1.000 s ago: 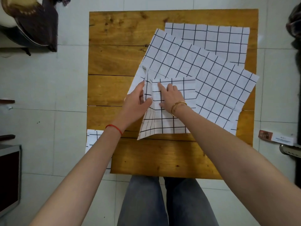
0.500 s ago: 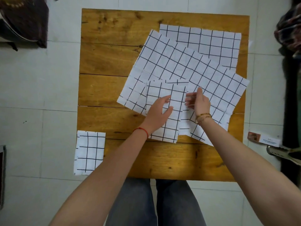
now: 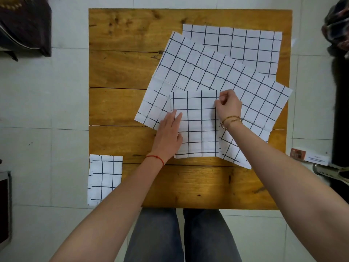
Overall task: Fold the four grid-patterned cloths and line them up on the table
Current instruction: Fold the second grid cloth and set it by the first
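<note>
A folded white cloth with a black grid [image 3: 198, 125] lies at the middle of the wooden table [image 3: 120, 69]. My left hand [image 3: 169, 134] rests flat on its left edge, fingers together. My right hand [image 3: 227, 104] pinches its upper right corner. Under it lies a large unfolded grid cloth [image 3: 217, 76], turned at an angle. Another unfolded grid cloth [image 3: 245, 44] lies flat at the far right, partly covered. One folded grid cloth [image 3: 104, 178] sits at the table's near left corner.
Tiled floor surrounds the table. A dark bag [image 3: 24, 25] lies at the upper left, dark things [image 3: 338, 29] stand at the right edge, and a small box [image 3: 309, 157] lies on the floor at the right. My legs in grey trousers [image 3: 179, 235] are below the table's near edge.
The cloth under my hands has been folded smaller and squared up. My left hand slid to its left edge; my right hand moved up to pinch the upper right corner.
</note>
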Demonstrator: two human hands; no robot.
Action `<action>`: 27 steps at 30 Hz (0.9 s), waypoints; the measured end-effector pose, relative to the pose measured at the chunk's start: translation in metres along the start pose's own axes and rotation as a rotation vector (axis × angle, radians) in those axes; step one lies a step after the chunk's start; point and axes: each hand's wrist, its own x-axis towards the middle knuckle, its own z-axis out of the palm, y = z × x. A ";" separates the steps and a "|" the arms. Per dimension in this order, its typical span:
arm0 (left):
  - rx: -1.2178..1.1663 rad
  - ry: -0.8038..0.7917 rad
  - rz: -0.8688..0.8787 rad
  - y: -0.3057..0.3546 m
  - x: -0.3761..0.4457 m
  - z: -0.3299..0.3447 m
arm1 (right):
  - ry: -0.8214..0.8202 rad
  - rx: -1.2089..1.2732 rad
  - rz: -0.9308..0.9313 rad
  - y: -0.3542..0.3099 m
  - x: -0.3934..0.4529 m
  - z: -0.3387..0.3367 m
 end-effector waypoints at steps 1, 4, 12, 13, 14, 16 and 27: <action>0.019 -0.006 0.008 0.000 0.001 0.000 | 0.008 -0.006 -0.004 -0.002 0.002 -0.001; 0.077 -0.049 0.013 0.001 0.006 0.001 | 0.011 -0.014 -0.002 -0.002 0.010 -0.002; 0.225 -0.063 0.036 -0.006 0.021 0.004 | 0.028 -0.654 -0.664 -0.010 0.000 0.014; 0.222 -0.055 0.041 -0.008 0.023 0.003 | -0.051 -0.693 -0.743 -0.013 -0.002 0.020; 0.218 -0.046 0.045 -0.009 0.026 0.001 | -0.130 -0.744 -0.804 -0.016 -0.005 0.026; 0.225 -0.021 0.034 -0.011 0.033 -0.003 | -0.271 -0.881 -0.861 -0.022 -0.011 0.038; 0.383 -0.033 -0.029 -0.020 0.060 -0.008 | -0.430 -1.069 -0.722 -0.024 -0.016 0.059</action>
